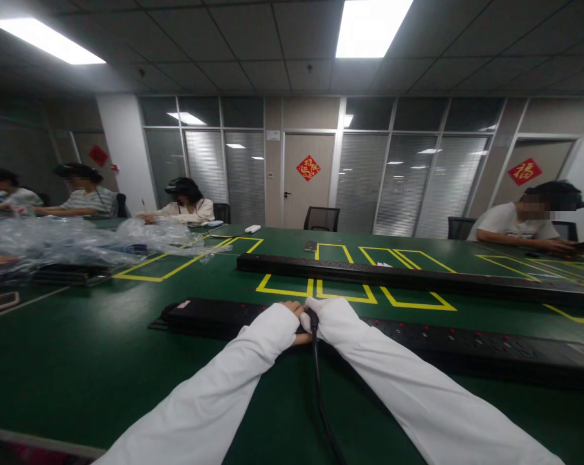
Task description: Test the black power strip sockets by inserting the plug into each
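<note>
A long black power strip (418, 339) lies across the green table in front of me. Both my arms, in white sleeves, reach out to it. My left hand (294, 318) is bare and rests against the strip, with its fingers curled beside a black plug (313, 318). My right hand (317, 307), in a white glove, closes on that plug from the right. The plug's black cable (319, 394) runs back toward me between my arms. My fingers are mostly hidden by the sleeves.
A second long black power strip (408, 276) lies farther back on the green table (79, 361), which has yellow tape outlines. Clear plastic bags (79, 242) pile up at the left. Several people sit working at the far left and right. A phone (310, 246) lies near the middle.
</note>
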### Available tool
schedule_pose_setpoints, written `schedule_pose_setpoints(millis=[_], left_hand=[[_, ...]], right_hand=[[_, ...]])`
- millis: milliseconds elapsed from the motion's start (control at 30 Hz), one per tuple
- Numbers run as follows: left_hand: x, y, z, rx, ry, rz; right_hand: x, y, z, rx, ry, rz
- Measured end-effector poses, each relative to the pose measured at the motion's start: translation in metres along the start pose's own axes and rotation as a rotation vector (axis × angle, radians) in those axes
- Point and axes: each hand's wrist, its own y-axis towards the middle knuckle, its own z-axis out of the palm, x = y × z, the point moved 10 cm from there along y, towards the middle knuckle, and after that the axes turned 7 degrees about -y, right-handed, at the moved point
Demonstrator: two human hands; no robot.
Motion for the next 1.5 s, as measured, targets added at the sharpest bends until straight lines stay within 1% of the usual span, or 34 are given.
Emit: schedule_pose_setpoints(millis=[167, 333, 500, 600, 667, 767, 800, 867, 1000, 1067, 1133, 1233, 1333, 1433, 1500], left_hand=[[0.001, 0.001, 0.002, 0.013, -0.007, -0.004], [0.001, 0.004, 0.004, 0.044, -0.001, -0.018], [0.0, 0.002, 0.001, 0.04, 0.046, -0.028], [-0.003, -0.001, -0.001, 0.047, 0.056, -0.007], [-0.004, -0.002, -0.001, 0.054, 0.059, 0.005], [-0.002, -0.001, -0.001, 0.039, 0.063, -0.005], [-0.002, -0.001, -0.001, 0.036, 0.063, -0.008], [-0.001, -0.001, 0.001, 0.031, 0.064, -0.008], [-0.002, -0.001, 0.0, 0.013, 0.066, 0.001], [-0.003, -0.001, -0.001, 0.014, 0.071, 0.001], [-0.002, 0.0, 0.001, 0.022, 0.078, -0.001], [-0.001, 0.001, 0.003, 0.031, 0.08, -0.004], [-0.001, 0.0, 0.003, 0.029, 0.072, -0.001], [-0.002, -0.001, 0.001, 0.026, 0.071, 0.003], [-0.003, -0.001, 0.0, 0.028, 0.071, 0.004]], right_hand=[[-0.004, 0.002, 0.002, 0.073, 0.05, 0.005], [-0.013, 0.003, 0.008, 0.111, 0.074, 0.048], [-0.019, 0.003, 0.009, 0.09, 0.044, 0.133], [-0.02, 0.001, 0.008, 0.072, 0.046, 0.16], [-0.029, -0.001, 0.004, 0.012, 0.142, 0.208], [-0.059, -0.009, -0.005, -0.09, 0.363, 0.336], [-0.069, -0.012, -0.004, -0.078, 0.402, 0.363], [-0.08, -0.016, -0.001, -0.004, 0.443, 0.346], [-0.093, -0.025, 0.0, 0.047, 0.44, 0.346], [-0.089, -0.028, 0.002, 0.076, 0.38, 0.327], [-0.08, -0.028, 0.001, 0.088, 0.293, 0.275], [-0.067, -0.028, -0.005, 0.051, 0.135, 0.222], [-0.059, -0.029, -0.012, 0.021, -0.005, 0.216], [-0.053, -0.03, -0.014, 0.021, -0.087, 0.194], [-0.047, -0.029, -0.013, 0.033, -0.129, 0.144]])
